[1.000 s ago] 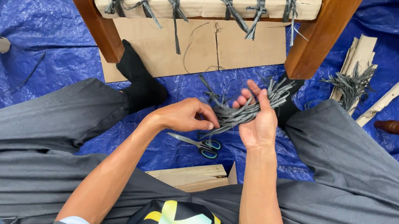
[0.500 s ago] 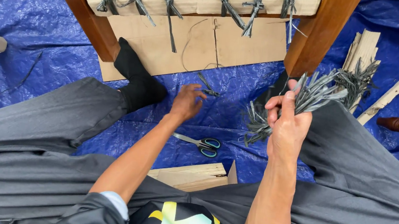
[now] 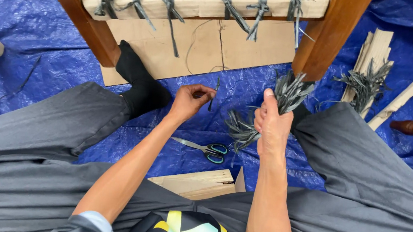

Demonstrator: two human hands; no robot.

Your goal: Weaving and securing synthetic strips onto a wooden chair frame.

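- Floor covered by a blue tarp (image 3: 34, 18), crinkled, running under everything in view; a flat sheet of cardboard (image 3: 208, 45) lies on it beneath a wooden frame.
- Two reddish-brown wooden legs, left leg (image 3: 82, 16) and right leg (image 3: 333, 32), slope up out of view; between them a pale padded rail (image 3: 202, 4) wrapped at intervals with grey strips knotted round it, loose ends hanging.
- Person seated on the tarp, grey trousers, knees spread; a foot in a black sock (image 3: 141, 87) rests at the base of the left leg.
- Scissors (image 3: 203, 148) with teal-edged black handles lie on the tarp between the forearms, touching neither hand; pale wooden board (image 3: 197, 183) just below them, near the lap.
- Far right: a stack of pale wood slats (image 3: 374, 51) with another tuft of grey strips (image 3: 366, 83) on it, well apart from the hands.
- Right hand (image 3: 272, 127) closed in a fist round a bundle of grey strips (image 3: 287, 93); thumb up; bundle thick, flat papery strands, frayed, fanning out above the fist toward the right leg and below it toward the scissors.
- Left hand (image 3: 190, 102) curled, fingertips pinching a single strip (image 3: 213, 94); short, dark grey, hanging just above the tarp near the cardboard's edge; apart from the bundle.
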